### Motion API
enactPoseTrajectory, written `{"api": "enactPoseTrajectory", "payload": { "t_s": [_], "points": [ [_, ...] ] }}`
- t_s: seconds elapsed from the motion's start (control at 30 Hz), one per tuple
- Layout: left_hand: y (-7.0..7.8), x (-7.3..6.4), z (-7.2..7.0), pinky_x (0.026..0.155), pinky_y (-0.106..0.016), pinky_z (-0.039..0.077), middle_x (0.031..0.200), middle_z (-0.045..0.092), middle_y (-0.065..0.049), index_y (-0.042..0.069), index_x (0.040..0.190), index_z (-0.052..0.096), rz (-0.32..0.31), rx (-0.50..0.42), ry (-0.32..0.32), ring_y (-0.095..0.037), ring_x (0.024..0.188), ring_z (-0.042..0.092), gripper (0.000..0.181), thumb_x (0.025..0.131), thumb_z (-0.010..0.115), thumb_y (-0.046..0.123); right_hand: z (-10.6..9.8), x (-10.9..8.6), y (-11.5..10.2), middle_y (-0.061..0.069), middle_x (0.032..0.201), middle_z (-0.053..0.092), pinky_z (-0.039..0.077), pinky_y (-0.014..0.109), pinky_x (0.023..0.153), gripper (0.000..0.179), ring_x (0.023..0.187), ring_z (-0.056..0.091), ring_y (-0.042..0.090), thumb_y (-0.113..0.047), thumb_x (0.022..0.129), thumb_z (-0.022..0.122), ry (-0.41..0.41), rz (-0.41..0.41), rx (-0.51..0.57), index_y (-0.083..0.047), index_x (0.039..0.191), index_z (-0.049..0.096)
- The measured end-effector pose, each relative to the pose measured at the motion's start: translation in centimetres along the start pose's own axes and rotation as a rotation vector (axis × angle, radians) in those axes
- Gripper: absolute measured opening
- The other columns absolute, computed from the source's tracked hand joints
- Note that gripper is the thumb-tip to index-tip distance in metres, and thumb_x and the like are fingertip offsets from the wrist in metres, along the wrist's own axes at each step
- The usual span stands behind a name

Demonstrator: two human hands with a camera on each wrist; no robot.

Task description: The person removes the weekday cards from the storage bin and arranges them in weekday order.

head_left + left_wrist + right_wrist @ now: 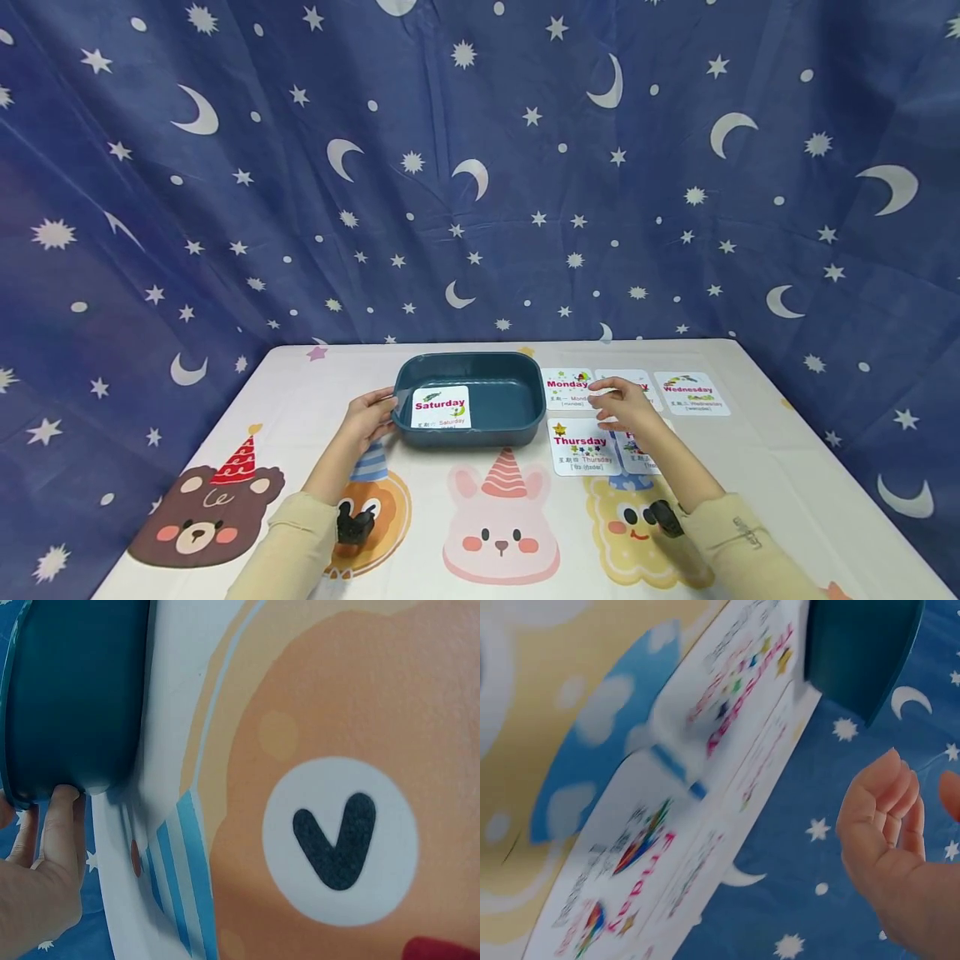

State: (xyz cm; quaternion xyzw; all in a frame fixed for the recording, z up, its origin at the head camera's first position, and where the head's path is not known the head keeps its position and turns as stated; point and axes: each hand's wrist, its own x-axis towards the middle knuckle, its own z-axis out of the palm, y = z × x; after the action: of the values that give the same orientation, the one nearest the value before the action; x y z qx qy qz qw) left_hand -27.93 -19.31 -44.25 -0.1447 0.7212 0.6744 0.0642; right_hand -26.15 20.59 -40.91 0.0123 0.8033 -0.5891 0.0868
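Left hand (pixel 369 418) pinched the basin (pixel 506 437); right hand (pixel 628 407), loosely curled, empty, hung by the Monday card (pixel 566 388) toward the table's (pixel 757 454) far edge; brushing could skew it.

Saturday card (pixel 440 407) in bin (pixel 504 400), five cards (pixel 637 461) right

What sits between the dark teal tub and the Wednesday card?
First the Monday card, beside the tub, then another card partly hidden by the right hand; the head view shows this.
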Motion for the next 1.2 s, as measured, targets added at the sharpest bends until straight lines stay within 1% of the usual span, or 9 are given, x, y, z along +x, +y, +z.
{"api": "enactPoseTrajectory", "payload": {
  "t_s": [0.13, 0.3, 0.47, 0.57, 0.63, 0.77, 0.93, 1.13, 1.2],
  "points": [
    [0.1, 0.0, -0.1, 0.077, -0.027, 0.056, 0.129, 0.051, -0.025, -0.003, 0.137, 0.043, -0.001, -0.002, 0.001, -0.016, 0.091, 0.063, 0.042, 0.097, 0.049, 0.008, 1.2, 0.1, -0.9, 0.002, 0.091, 0.061, 0.056, 0.028, 0.071, 0.039, 0.074, 0.057, 0.012, -0.011, 0.093, 0.053, -0.035, -0.011, 0.048, 0.006, 0.127, 0.046],
    [0.0, 0.0, -0.1, 0.074, -0.026, 0.056, 0.126, 0.053, -0.024, -0.004, 0.137, 0.042, 0.003, -0.006, -0.003, -0.013, 0.086, 0.063, 0.043, 0.097, 0.049, 0.008, 2.6, 0.2, -2.3, 0.001, 0.089, 0.061, 0.056, 0.027, 0.071, 0.039, 0.076, 0.059, 0.013, -0.011, 0.092, 0.054, -0.061, -0.016, 0.110, 0.006, 0.126, 0.046],
    [0.1, 0.0, -0.2, 0.073, -0.025, 0.056, 0.129, 0.052, -0.025, -0.003, 0.138, 0.042, -0.002, -0.005, -0.003, -0.014, 0.089, 0.063, 0.043, 0.097, 0.049, 0.009, 4.0, 0.8, -3.6, 0.004, 0.088, 0.061, 0.056, 0.025, 0.068, 0.038, 0.074, 0.059, 0.014, -0.009, 0.091, 0.054, -0.075, -0.023, 0.137, 0.007, 0.125, 0.047],
    [0.1, 0.0, -0.2, 0.075, -0.025, 0.056, 0.131, 0.051, -0.025, -0.003, 0.138, 0.042, -0.004, 0.003, -0.005, -0.016, 0.093, 0.063, 0.043, 0.097, 0.049, 0.010, 4.9, 1.3, -4.0, 0.007, 0.091, 0.062, 0.056, 0.028, 0.070, 0.036, 0.073, 0.059, 0.014, -0.010, 0.092, 0.054, -0.093, -0.023, 0.134, 0.006, 0.124, 0.049],
    [0.1, 0.0, -0.1, 0.075, -0.026, 0.056, 0.130, 0.051, -0.025, -0.003, 0.138, 0.042, -0.005, 0.006, -0.006, -0.017, 0.094, 0.062, 0.043, 0.097, 0.049, 0.010, 5.4, 1.5, -4.3, 0.009, 0.095, 0.062, 0.057, 0.032, 0.075, 0.034, 0.075, 0.060, 0.016, -0.012, 0.093, 0.054, -0.117, -0.023, 0.126, 0.004, 0.123, 0.050],
    [0.1, 0.1, -0.1, 0.075, -0.025, 0.056, 0.132, 0.050, -0.025, -0.002, 0.138, 0.041, -0.010, 0.006, -0.006, -0.019, 0.097, 0.062, 0.043, 0.097, 0.049, 0.010, 6.4, 1.9, -4.9, 0.015, 0.104, 0.061, 0.057, 0.034, 0.078, 0.030, 0.074, 0.060, 0.014, -0.013, 0.095, 0.052, -0.155, -0.019, 0.123, 0.002, 0.121, 0.051],
    [0.2, 0.1, -0.1, 0.074, -0.024, 0.055, 0.133, 0.049, -0.025, -0.002, 0.138, 0.042, -0.015, 0.003, 0.000, -0.018, 0.097, 0.061, 0.043, 0.097, 0.049, 0.010, 7.4, 2.8, -5.5, 0.014, 0.103, 0.061, 0.057, 0.032, 0.075, 0.031, 0.070, 0.060, 0.012, -0.013, 0.095, 0.053, -0.184, -0.013, 0.121, 0.003, 0.121, 0.051],
    [0.2, 0.1, -0.1, 0.074, -0.025, 0.056, 0.129, 0.052, -0.025, -0.003, 0.137, 0.043, -0.009, -0.007, -0.003, -0.015, 0.091, 0.062, 0.043, 0.096, 0.050, 0.009, 8.6, 3.6, -5.7, 0.022, 0.111, 0.059, 0.056, 0.029, 0.071, 0.033, 0.072, 0.060, 0.015, -0.013, 0.095, 0.053, -0.201, 0.003, 0.101, 0.004, 0.123, 0.050],
    [0.1, 0.1, -0.1, 0.075, -0.026, 0.056, 0.129, 0.052, -0.024, -0.003, 0.137, 0.043, -0.009, -0.008, -0.007, -0.015, 0.091, 0.063, 0.043, 0.096, 0.050, 0.009, 8.8, 3.8, -5.5, 0.021, 0.110, 0.060, 0.056, 0.029, 0.071, 0.032, 0.073, 0.061, 0.015, -0.014, 0.095, 0.053, -0.210, 0.012, 0.087, 0.004, 0.122, 0.050]
  ]
}}
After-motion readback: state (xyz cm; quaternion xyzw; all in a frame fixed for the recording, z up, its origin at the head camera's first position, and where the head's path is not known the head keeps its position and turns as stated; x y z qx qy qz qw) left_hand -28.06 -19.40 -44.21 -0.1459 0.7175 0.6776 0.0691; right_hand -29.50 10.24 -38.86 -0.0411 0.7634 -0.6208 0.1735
